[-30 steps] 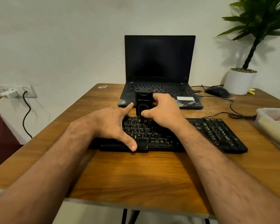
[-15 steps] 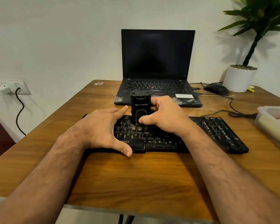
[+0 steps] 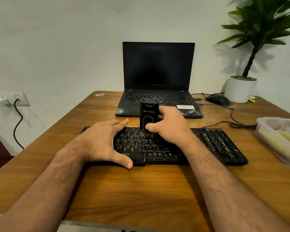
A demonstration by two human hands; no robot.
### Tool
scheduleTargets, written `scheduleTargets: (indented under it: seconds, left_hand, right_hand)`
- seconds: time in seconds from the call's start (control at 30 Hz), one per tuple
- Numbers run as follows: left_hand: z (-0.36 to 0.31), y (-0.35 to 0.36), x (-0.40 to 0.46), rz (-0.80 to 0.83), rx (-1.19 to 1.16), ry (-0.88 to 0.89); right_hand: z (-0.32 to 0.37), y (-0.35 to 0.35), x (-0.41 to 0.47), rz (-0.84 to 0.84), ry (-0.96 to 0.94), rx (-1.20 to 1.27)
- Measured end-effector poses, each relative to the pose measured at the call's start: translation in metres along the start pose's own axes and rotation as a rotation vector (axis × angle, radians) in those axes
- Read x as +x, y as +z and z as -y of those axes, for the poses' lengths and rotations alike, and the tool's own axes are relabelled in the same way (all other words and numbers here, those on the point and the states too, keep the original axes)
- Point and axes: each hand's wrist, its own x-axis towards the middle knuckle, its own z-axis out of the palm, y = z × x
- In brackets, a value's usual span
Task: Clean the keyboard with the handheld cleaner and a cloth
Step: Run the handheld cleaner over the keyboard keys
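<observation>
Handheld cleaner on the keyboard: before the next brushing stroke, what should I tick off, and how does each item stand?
1. Grip: right hand holds the handheld cleaner, thumb on its front. Ok.
2. Cleaner upright, brush end down on the keys. Ok.
3. Keyboard steadied: left hand spans its left end, fingers at the far edge, thumb at the near edge. Ok.
4. Path to the right: number-pad side uncovered. Ok.
5. Cloth ready: none clearly seen; contents of the plastic container unclear. Cannot tell.
6. Cleaner switched on. Cannot tell.
</observation>
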Motion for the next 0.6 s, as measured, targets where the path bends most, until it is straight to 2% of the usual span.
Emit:
scheduleTargets:
  seconds: [0.17,0.3,0.43,0.47,0.6]
  left_hand:
    - [0.000,0.000,-0.001,0.005,-0.006,-0.006]
    - [-0.003,-0.002,-0.002,0.013,-0.005,-0.006]
    - [-0.001,-0.001,-0.002,0.009,-0.021,0.022]
    - [0.000,-0.001,-0.001,0.012,-0.030,0.026]
    - [0.000,-0.001,-0.001,-0.005,-0.062,0.037]
  right_hand:
    - [-0.003,-0.004,-0.003,0.113,-0.035,0.004]
    - [-0.003,-0.006,0.001,-0.021,-0.004,-0.040]
    - [-0.002,-0.012,-0.004,0.214,0.022,0.114]
    - [-0.002,-0.012,-0.006,0.222,0.006,0.100]
    - [0.000,-0.004,-0.001,-0.002,-0.031,-0.072]
